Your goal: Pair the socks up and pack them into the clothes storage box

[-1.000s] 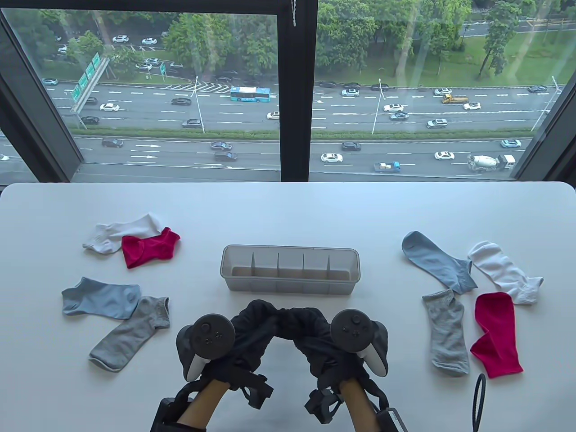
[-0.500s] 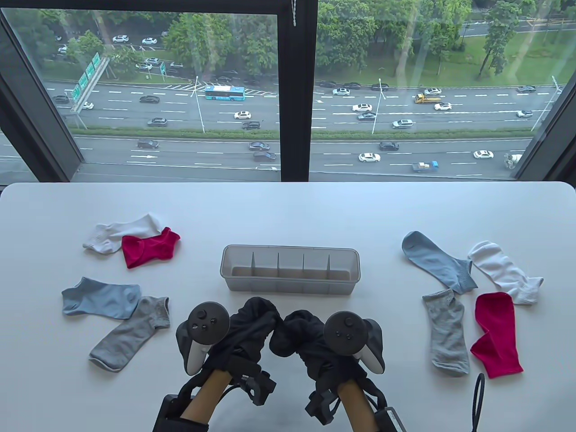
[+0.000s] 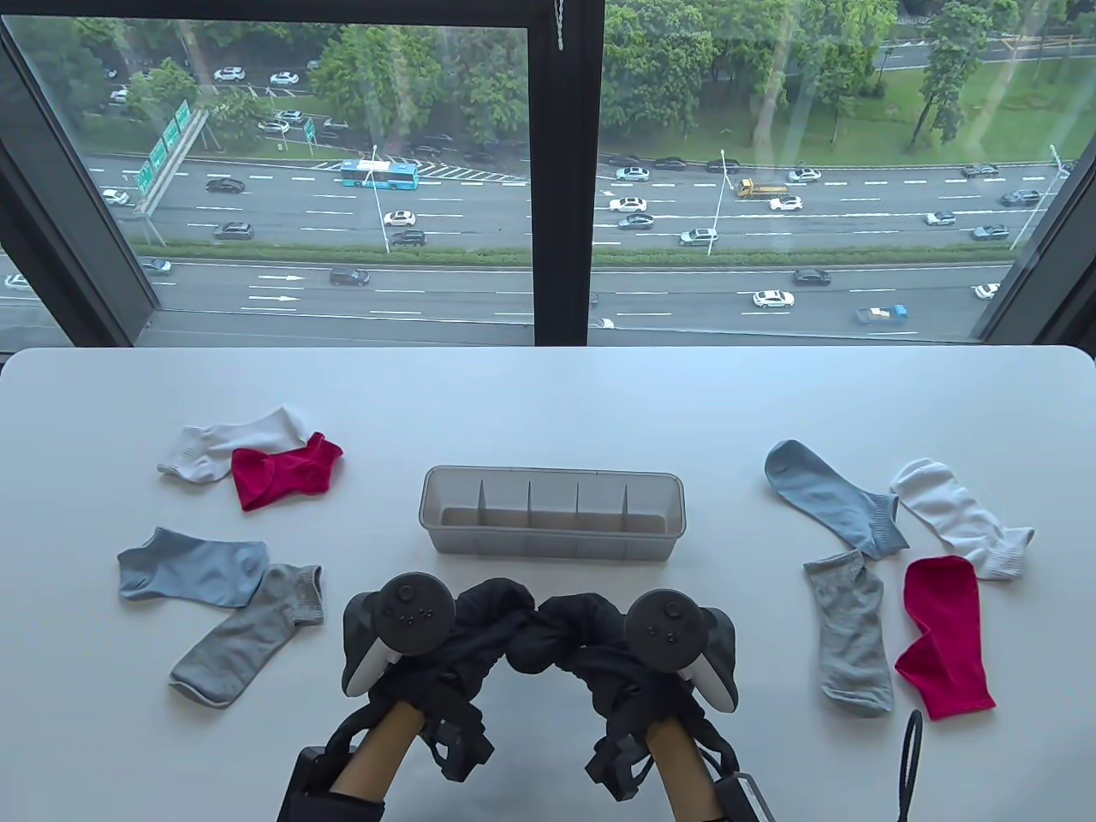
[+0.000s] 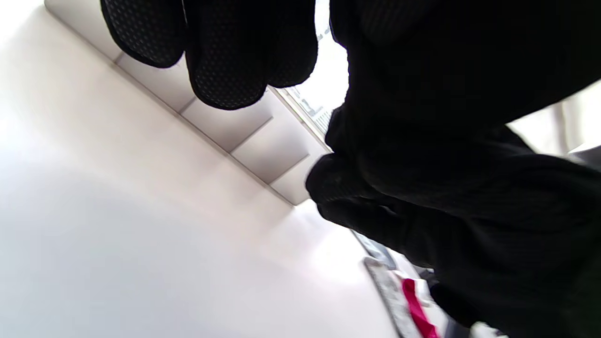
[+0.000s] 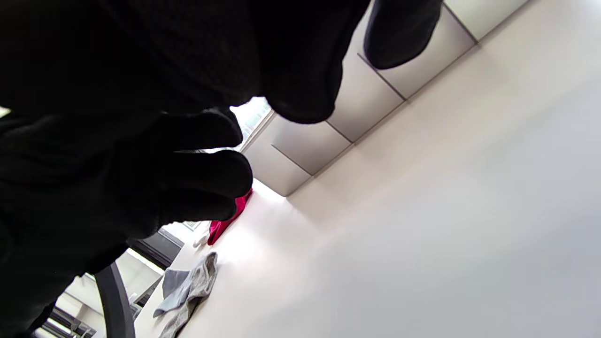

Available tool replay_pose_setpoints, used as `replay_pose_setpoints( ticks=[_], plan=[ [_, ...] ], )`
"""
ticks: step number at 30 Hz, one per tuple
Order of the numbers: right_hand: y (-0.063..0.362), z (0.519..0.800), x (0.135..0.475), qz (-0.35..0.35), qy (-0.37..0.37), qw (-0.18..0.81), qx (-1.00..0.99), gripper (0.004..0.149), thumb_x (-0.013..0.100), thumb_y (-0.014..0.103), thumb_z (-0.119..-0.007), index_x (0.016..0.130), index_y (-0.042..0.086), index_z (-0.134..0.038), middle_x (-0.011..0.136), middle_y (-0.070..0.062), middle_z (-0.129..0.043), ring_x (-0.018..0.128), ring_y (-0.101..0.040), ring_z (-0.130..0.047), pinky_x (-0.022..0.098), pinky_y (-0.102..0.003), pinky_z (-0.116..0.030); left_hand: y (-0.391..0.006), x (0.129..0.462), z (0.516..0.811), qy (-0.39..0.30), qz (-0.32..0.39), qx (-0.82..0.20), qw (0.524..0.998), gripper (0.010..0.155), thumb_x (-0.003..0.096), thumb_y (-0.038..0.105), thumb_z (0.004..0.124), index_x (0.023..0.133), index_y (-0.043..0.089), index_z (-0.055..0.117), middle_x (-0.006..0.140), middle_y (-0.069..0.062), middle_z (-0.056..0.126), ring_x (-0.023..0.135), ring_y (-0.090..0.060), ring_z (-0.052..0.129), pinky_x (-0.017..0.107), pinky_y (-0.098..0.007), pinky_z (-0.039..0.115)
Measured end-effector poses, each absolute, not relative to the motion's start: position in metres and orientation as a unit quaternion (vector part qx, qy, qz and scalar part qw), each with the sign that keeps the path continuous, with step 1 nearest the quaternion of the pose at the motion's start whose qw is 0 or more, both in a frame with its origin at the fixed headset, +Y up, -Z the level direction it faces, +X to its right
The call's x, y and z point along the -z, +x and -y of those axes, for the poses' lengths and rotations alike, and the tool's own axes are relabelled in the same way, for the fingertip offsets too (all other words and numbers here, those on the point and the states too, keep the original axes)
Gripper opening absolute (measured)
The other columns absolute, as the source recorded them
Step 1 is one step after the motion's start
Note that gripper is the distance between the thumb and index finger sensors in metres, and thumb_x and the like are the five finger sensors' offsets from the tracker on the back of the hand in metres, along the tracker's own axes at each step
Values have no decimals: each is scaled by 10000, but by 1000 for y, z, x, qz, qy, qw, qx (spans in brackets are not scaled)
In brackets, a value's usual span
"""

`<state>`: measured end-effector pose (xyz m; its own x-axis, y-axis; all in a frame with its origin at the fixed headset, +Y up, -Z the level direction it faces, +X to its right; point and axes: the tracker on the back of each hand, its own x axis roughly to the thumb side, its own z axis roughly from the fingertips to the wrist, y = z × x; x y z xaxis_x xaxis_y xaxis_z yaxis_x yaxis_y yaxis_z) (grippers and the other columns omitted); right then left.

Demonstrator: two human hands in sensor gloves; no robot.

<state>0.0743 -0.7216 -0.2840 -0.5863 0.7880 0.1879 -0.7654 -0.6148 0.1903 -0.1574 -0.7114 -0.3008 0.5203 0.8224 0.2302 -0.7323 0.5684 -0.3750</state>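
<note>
Socks, a dark pair, sit bunched near the desk's front edge, just before the box; left hand and right hand both grip them.

Box: grey storage box, 5 compartments, table centre.
Left socks: white, red, blue, grey.
Right socks: blue, white, grey, red.
</note>
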Motion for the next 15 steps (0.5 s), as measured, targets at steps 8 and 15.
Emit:
replay_pose_setpoints(
  ticks=[8, 15],
  plan=[
    [65, 713, 277, 44, 118, 314, -941, 585, 532, 298, -866, 1028, 272, -558, 961, 1, -803, 814, -180, -902, 739, -570, -626, -144, 296, 725, -347, 245, -502, 754, 812, 573, 609, 559, 1150, 196, 162, 1084, -325, 614, 859, -476, 825, 654, -659, 663],
    [71, 711, 273, 70, 110, 324, -937, 717, 562, 371, -794, 1111, 206, -364, 1045, -139, -720, 859, -312, -881, 724, -584, -629, -149, 296, 713, -169, 160, -529, 816, 653, 553, 360, 712, 1095, 238, 368, 906, -198, 804, 659, -293, 966, 549, -551, 821]
  ],
)
